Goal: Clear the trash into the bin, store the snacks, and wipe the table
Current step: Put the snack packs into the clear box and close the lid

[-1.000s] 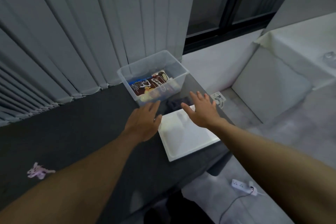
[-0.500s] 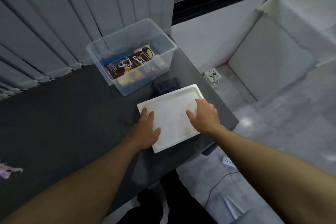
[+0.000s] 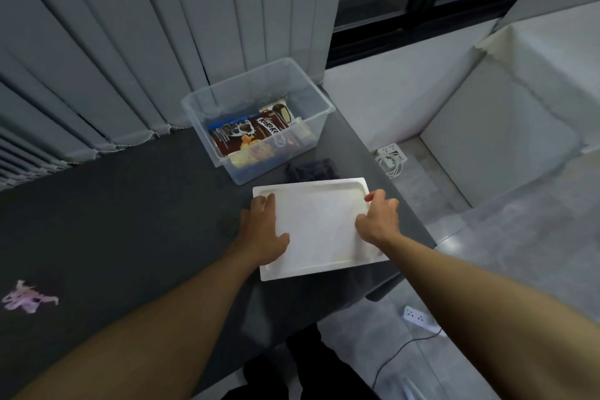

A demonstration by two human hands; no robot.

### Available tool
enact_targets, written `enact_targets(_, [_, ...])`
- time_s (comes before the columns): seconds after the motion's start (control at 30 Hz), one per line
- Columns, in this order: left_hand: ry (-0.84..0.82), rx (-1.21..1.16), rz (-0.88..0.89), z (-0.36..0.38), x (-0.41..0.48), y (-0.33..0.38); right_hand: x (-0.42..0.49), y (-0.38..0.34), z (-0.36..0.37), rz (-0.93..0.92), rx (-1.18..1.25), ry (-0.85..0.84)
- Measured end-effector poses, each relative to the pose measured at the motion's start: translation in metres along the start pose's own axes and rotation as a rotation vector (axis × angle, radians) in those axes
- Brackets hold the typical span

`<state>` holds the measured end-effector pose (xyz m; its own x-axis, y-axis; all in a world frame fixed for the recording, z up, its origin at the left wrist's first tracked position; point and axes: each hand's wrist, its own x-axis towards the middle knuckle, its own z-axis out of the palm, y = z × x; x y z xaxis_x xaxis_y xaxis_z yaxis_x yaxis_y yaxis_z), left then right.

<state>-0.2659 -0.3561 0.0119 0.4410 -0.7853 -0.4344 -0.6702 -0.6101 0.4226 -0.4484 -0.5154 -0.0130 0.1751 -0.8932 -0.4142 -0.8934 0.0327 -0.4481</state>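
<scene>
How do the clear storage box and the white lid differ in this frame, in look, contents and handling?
The clear storage box is see-through and deep; the white lid is opaque and flat. The box holds snack packets; the lid carries nothing. The box stands untouched by the blinds, while the left hand and right hand grip the lid's sides, nearer the person. Both are rectangular and on the dark table.
</scene>
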Motion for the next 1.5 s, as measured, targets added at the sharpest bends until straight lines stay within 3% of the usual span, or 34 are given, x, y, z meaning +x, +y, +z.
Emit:
enact_targets(0.17, [0.074, 0.064, 0.138, -0.031, -0.006, -0.004, -0.003, -0.032, -0.027, -0.037, 0.210, 0.189])
enact_targets(0.43, [0.271, -0.041, 0.236, -0.083, -0.003, -0.005, 0.017, -0.091, -0.061, -0.140, 0.221, 0.279])
enact_targets(0.6, [0.363, -0.073, 0.110, -0.108, 0.009, -0.012, 0.039, -0.135, -0.067, -0.296, 0.131, 0.196])
enact_targets(0.93, [0.305, -0.181, -0.197, -0.130, 0.040, -0.018, 0.089, -0.206, -0.071, -0.395, -0.052, 0.107])
enact_targets(1.3, [0.334, -0.208, -0.263, -0.143, 0.079, -0.020, 0.128, -0.228, -0.056, -0.436, -0.139, 0.117])
enact_targets(1.5, [0.367, -0.183, -0.320, -0.145, 0.094, -0.016, 0.139, -0.240, -0.051, -0.545, -0.230, 0.179])
